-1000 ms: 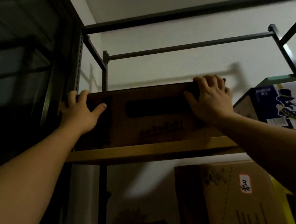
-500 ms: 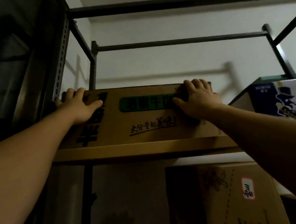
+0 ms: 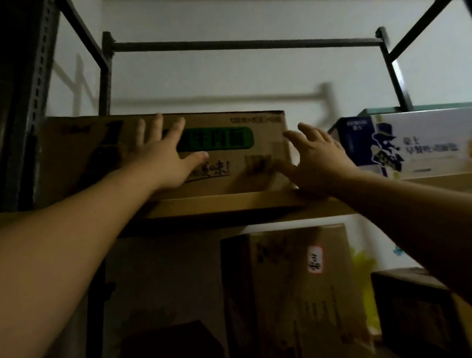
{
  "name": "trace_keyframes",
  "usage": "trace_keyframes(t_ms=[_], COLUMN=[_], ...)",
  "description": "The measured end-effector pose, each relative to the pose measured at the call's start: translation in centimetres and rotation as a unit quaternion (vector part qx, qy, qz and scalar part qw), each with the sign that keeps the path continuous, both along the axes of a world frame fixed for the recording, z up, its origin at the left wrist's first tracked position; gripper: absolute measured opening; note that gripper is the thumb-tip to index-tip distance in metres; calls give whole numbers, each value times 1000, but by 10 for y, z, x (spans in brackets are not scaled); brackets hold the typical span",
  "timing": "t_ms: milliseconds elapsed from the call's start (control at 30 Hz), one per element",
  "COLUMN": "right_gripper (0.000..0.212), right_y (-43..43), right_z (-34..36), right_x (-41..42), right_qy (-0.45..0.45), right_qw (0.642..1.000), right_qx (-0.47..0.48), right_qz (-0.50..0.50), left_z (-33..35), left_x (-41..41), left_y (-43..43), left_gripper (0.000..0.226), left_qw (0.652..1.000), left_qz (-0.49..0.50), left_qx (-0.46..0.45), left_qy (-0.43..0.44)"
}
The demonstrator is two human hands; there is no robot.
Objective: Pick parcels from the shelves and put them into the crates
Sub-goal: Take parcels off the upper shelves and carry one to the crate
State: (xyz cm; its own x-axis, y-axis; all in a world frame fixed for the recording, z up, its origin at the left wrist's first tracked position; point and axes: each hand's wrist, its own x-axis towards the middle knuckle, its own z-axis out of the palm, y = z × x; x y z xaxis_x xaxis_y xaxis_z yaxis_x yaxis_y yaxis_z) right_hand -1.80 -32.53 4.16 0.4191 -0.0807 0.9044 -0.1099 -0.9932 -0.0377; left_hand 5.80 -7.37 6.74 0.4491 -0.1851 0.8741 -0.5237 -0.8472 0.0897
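Observation:
A wide brown cardboard parcel (image 3: 268, 155) with a green label and dark print sits on the top wooden shelf board (image 3: 220, 204), near the left post. My left hand (image 3: 163, 159) lies flat on the parcel's front face, fingers spread and straight. My right hand (image 3: 314, 157) is at the parcel's right front corner, fingers spread and straight, its palm near the shelf edge. No crate is in view.
A white and blue printed box (image 3: 427, 142) stands on the same shelf to the right. Below are a tall brown carton (image 3: 292, 309) with a small white sticker and a dark box (image 3: 417, 314). Dark metal rack posts (image 3: 36, 96) and rails frame the shelf.
Both hands have let go of the parcel's top edge and shifted right, fingers now spread. The left hand lies on the front face, the right at the right corner. The view turned right.

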Motion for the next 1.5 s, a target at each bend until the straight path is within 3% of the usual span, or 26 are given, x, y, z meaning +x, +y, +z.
trace_keyframes(t_ms=[300, 567, 967, 1267, 1500], right_gripper=[72, 75, 79, 91, 84], right_y=[-154, -276, -358, -411, -423], right_z=[-20, -18, -2, 48, 43], right_x=[-94, -132, -110, -92, -87], right_qy=[-2, 15, -11, -17, -83], right_qw=[999, 998, 997, 996, 995], right_qx=[-36, -15, 58, 86, 56], right_qz=[-16, -64, -47, -31, -10], left_z=[-27, -25, -1, 32, 24], left_x=[-85, -106, -69, -66, -76], left_y=[-185, -307, -361, -380, -388], left_gripper=[79, 85, 85, 88, 85], left_qw=[999, 996, 999, 996, 993], left_qz=[-53, -84, -37, -13, 14], left_qx=[11, 15, -4, -87, -119], left_qy=[0, 24, 11, 26, -1])
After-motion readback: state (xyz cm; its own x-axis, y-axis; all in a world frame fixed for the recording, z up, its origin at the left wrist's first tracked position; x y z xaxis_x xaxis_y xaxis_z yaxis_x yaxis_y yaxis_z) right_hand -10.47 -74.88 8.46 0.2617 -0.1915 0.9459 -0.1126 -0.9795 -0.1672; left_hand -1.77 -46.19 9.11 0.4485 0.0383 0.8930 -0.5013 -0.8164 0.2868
